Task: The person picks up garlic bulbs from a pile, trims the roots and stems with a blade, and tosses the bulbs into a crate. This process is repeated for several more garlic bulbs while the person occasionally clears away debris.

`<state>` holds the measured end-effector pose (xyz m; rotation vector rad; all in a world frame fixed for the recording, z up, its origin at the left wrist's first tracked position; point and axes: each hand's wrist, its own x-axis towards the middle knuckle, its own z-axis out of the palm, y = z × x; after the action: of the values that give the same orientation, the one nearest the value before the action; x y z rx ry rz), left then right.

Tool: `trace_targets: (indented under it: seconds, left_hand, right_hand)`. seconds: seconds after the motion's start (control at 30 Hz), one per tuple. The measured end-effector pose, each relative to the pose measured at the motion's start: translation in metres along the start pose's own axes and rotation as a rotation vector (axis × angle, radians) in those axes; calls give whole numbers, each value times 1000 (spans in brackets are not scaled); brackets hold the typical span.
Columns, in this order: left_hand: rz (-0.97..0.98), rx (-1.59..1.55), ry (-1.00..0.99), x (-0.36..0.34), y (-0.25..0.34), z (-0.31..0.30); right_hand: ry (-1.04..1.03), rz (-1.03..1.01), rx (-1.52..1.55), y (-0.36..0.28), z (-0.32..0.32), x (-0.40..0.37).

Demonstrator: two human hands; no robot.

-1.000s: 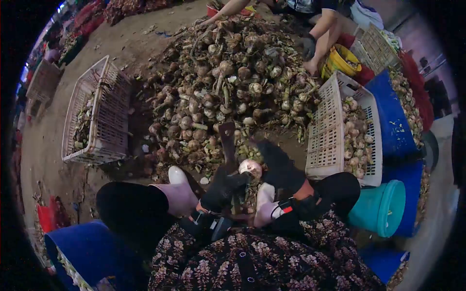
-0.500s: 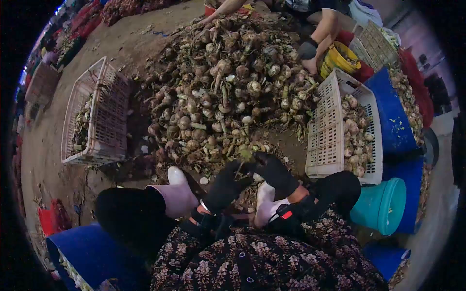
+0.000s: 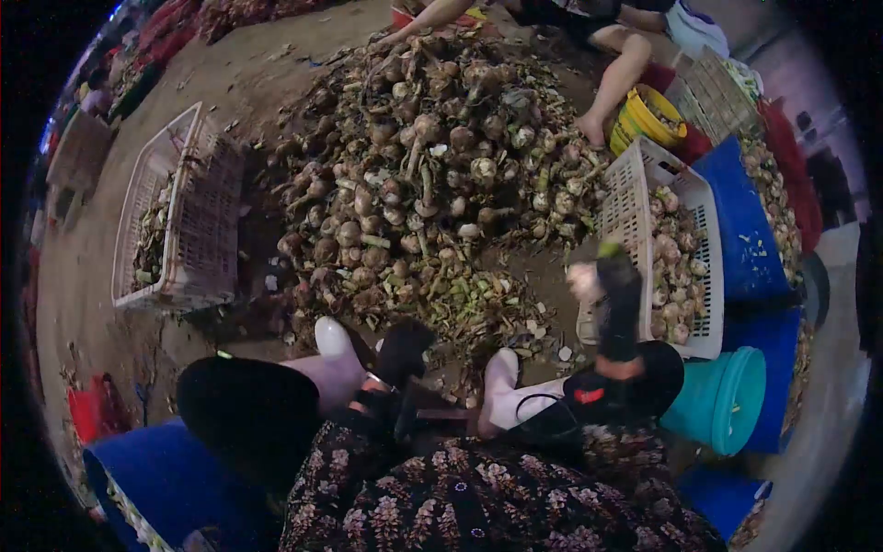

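The right hand (image 3: 617,308) grasped a pale, motion-blurred bulb (image 3: 584,281) in front of the crate (image 3: 625,198) on the right. The bulb sat at the left side of the fingers, looking roundish; its long axis and pointing could not be told. The left hand (image 3: 405,352), near a boot (image 3: 337,354), was too dark to tell clenched from released.

Right hand (image 3: 618,299) forward, left hand (image 3: 405,351) low
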<state>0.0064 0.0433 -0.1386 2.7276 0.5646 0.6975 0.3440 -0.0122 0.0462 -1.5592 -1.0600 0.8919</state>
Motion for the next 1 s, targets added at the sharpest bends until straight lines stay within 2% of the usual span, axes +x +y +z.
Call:
trace_targets:
  seconds: [0.03,0.07,0.1,0.13,0.17,0.23,0.27,0.3,0.33,0.37,0.4,0.47,0.53,0.57,0.6,0.63,0.67,0.73,0.87,0.97,1.0]
  left_hand:
    - [25,7,-4,11,5,-11]
    - [-246,-347,-171,26,19,-28]
    - [-631,-802,-215,41,34,-45]
    - [-1002,-1065,-154,57,49,-62]
    - [-960,-1073,-93,49,50,-50]
    - [-675,-890,97,44,44,-18]
    - [-430,-686,223,44,37,0]
    - [-404,-679,258,48,37,3]
    - [-378,-671,292,52,38,5]
    - [-566,-867,236,59,48,-12]
    - [-682,-968,173,63,52,-23]
    - [-853,-1059,58,67,54,-39]
    - [-655,-780,92,64,39,-34]
    - [-406,-502,172,59,27,-24]
    - [-449,-544,178,56,22,-22]
    - [-493,-587,186,55,17,-23]
    - [-834,-948,121,51,24,-27]
    - [-1171,-1242,49,51,29,-32]
    - [-1094,-1116,106,49,25,-23]
    - [-1000,-1135,134,43,21,-8]
    - [-1049,-1157,117,46,24,-11]
  right_hand:
    - [122,-99,-259,-2,-35,11]
    - [252,-226,-387,5,-60,16]
    - [403,-334,-525,13,-84,20]
    - [484,-344,-511,0,-97,23]
    - [564,-354,-495,-13,-109,25]
    - [769,-328,-969,-29,-131,33]
    - [705,-426,-1111,-19,-133,41]
    - [633,-522,-1247,3,-133,53]
    - [471,-493,-1210,-3,-107,60]
    - [313,-452,-1162,-11,-80,67]
    - [91,-542,-1263,60,-92,94]
    - [47,-638,-1263,99,-15,123]
    - [-190,-242,-1137,108,41,142]
    - [-266,-55,-1086,113,67,153]
    - [-296,106,-1051,116,89,165]
    - [-297,162,-1085,130,98,173]
    - [-301,218,-1120,145,106,182]
    - [-268,201,-1261,205,113,195]
    - [-254,374,-1218,241,111,188]
    - [-258,407,-1142,253,111,168]
    - [-262,406,-1115,255,110,163]
